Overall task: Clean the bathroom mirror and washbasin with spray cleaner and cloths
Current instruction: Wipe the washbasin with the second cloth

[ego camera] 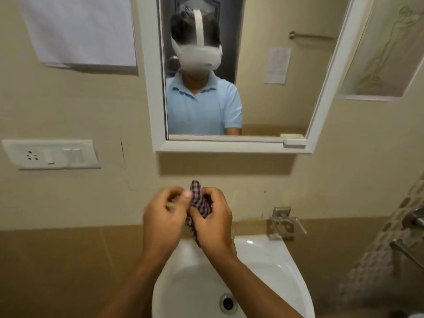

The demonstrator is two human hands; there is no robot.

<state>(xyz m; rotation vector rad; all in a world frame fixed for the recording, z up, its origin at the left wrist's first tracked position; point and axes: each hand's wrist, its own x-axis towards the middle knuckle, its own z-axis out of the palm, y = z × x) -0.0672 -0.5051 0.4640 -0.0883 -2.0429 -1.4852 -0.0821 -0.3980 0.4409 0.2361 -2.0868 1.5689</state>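
A checked purple-and-white cloth (pixel 199 200) is bunched up between both hands above the back of the white washbasin (pixel 270 267). My right hand (pixel 213 219) is wrapped around it. My left hand (pixel 163 214) pinches its left side with thumb and fingers; this hand is blurred. Above them hangs the white-framed mirror (pixel 275 92), which reflects a person in a light blue polo shirt with a white headset. No spray bottle is in view.
A metal wall tap (pixel 283 222) sits right of the basin's back edge. A switch and socket plate (pixel 51 153) is on the left wall. A wall niche (pixel 376 65) lies right of the mirror. Metal fittings (pixel 410 235) stick out at the far right.
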